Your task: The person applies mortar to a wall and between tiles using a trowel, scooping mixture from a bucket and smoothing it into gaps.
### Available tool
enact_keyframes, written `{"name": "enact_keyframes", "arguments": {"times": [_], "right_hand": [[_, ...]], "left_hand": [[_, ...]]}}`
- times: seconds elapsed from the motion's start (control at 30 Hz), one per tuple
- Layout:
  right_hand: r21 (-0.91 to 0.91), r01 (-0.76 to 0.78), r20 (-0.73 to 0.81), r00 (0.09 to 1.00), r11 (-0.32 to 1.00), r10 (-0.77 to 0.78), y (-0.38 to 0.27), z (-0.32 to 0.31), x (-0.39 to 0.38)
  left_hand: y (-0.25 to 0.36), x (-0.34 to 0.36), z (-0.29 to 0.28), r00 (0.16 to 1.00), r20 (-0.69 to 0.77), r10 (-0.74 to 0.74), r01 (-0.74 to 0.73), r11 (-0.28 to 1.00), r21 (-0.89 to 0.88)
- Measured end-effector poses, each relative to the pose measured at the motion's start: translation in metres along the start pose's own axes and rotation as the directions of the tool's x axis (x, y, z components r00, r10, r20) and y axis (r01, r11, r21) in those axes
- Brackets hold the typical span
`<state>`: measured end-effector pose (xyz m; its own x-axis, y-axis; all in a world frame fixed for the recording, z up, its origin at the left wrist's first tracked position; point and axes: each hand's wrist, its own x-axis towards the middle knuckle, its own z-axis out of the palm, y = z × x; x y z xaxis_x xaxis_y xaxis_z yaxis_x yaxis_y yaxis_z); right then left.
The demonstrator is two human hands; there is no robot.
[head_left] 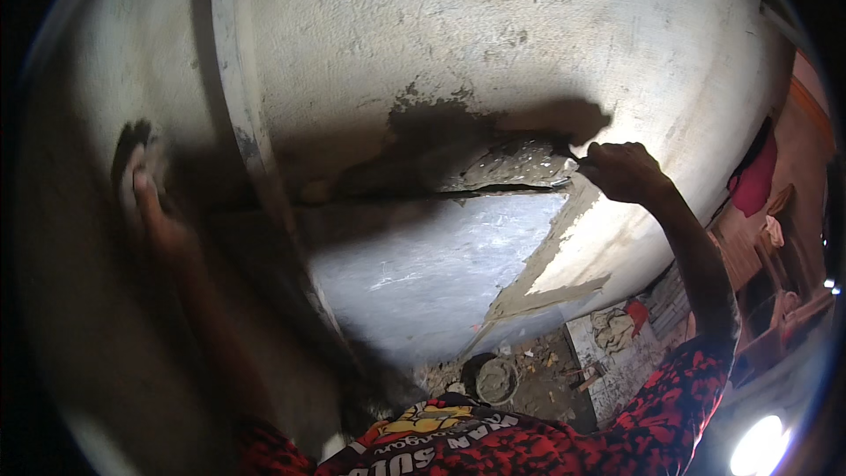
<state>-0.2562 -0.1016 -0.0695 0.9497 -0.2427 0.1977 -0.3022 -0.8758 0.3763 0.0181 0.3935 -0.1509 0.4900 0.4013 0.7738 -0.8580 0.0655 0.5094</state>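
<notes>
My right hand (627,173) is closed round what looks like a trowel, mostly hidden by the fist and shadow. It is held against the wall at the right end of a band of wet grey mortar (515,163). Just under that band, a dark gap runs along the top edge of a smooth grey panel (423,273). Far to the left, my left hand (157,207) rests on the pale wall (370,26) with its fingers stretched out and nothing seen in it.
A pale upright strip (238,79) runs down the wall between my hands. Below are a bucket of grey mix (496,379), rubble, and a pale board (608,361) with a mortar lump on it. Wooden furniture (775,273), a hanging pink cloth (754,178) and a bright lamp (760,447) are at right.
</notes>
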Motion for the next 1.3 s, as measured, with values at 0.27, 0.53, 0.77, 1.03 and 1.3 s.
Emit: {"name": "enact_keyframes", "arguments": {"times": [0.27,0.53,0.77,1.03,1.3], "right_hand": [[-0.319,0.19,-0.595,0.722,0.929,-0.352,0.07,0.011,-0.065],[-0.003,0.083,-0.03,0.996,0.997,-0.083,-0.014,0.004,-0.007],[-0.24,-0.057,0.257,0.959,0.969,0.12,-0.003,-0.038,0.016],[-0.284,-0.057,-0.338,0.94,0.957,-0.045,0.067,-0.071,-0.055],[-0.122,0.042,-0.237,0.969,0.992,-0.07,-0.025,-0.02,-0.025]], "left_hand": [[-0.012,0.041,0.094,0.834,0.253,0.49,-0.551,0.726,0.411],[-0.024,0.036,0.103,0.857,0.133,0.498,-0.512,0.793,0.329],[-0.035,0.031,0.113,0.87,0.074,0.488,-0.493,0.849,0.189],[-0.02,0.039,0.103,0.865,0.106,0.491,-0.5,0.823,0.272],[-0.034,0.033,0.106,0.849,0.169,0.501,-0.527,0.779,0.34]]}}
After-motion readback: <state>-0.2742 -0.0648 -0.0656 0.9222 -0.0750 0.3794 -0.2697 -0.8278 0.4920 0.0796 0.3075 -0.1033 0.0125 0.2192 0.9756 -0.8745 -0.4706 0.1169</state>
